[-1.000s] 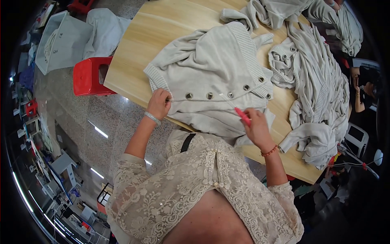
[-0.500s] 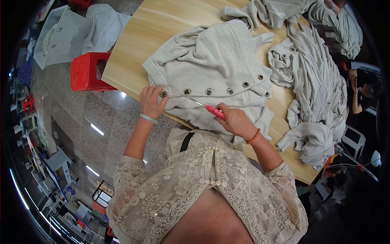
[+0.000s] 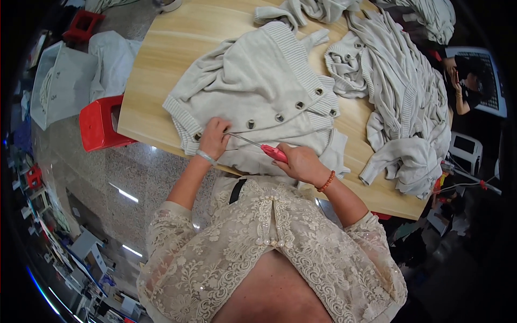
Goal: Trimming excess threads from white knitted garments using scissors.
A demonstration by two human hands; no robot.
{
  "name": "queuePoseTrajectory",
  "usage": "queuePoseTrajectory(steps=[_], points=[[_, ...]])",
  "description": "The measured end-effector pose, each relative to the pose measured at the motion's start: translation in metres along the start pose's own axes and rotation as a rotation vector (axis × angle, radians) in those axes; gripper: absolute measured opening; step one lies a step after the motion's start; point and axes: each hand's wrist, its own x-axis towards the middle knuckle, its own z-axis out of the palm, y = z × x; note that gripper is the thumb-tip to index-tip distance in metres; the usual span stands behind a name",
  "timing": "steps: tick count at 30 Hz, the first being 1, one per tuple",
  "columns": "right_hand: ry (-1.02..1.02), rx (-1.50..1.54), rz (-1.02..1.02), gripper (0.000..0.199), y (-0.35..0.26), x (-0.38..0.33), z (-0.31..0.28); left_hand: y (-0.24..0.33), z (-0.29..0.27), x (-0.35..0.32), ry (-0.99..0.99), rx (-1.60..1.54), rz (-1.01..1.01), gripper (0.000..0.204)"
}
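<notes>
A light grey knitted cardigan lies spread on the wooden table in front of me, a row of dark round buttons along its near edge. My left hand has its fingers closed on that button edge, between the leftmost button and another button. In my right hand is a tool with a red handle and a long thin metal shaft; its exact kind is unclear. The shaft points left, its tip at my left fingertips. Those fingers partly hide the knit there.
More grey knitwear lies heaped along the right of the wooden table. A red stool stands by the left edge, near a pale bin. At far right are another person's arm and a white chair.
My left hand has moved off the leftmost button, rightward along the button edge, and meets the tool tip. The cardigan and table sit further left and higher in view.
</notes>
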Motion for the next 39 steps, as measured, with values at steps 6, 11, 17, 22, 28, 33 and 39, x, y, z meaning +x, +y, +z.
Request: queuePoseTrajectory(steps=[6,11,17,22,28,33,39], points=[[-0.032,0.039,0.07,0.03,0.005,-0.014,0.0,-0.002,-0.004,0.008,0.005,0.007,-0.054,0.031],[0.021,0.091,0.032,0.031,0.005,-0.014,0.013,-0.007,-0.01,0.015,-0.238,0.015,-0.059,0.028],[0.077,0.097,0.155,0.027,0.023,-0.043,-0.002,0.045,0.002,0.032,0.026,-0.033,0.022,0.031],[0.049,0.057,0.216,0.025,0.029,-0.053,-0.013,0.043,0.037,0.048,-0.013,-0.011,0.069,0.029],[-0.036,0.092,0.196,0.026,0.027,-0.051,-0.012,0.042,0.023,0.057,-0.311,-0.025,-0.052,0.022],[0.103,0.171,0.278,0.025,0.047,-0.073,-0.015,0.076,0.029,0.073,-0.073,0.075,0.227,0.021],[0.121,0.077,0.368,0.026,0.059,-0.088,-0.028,0.083,0.076,0.094,-0.279,-0.027,0.038,0.031]])
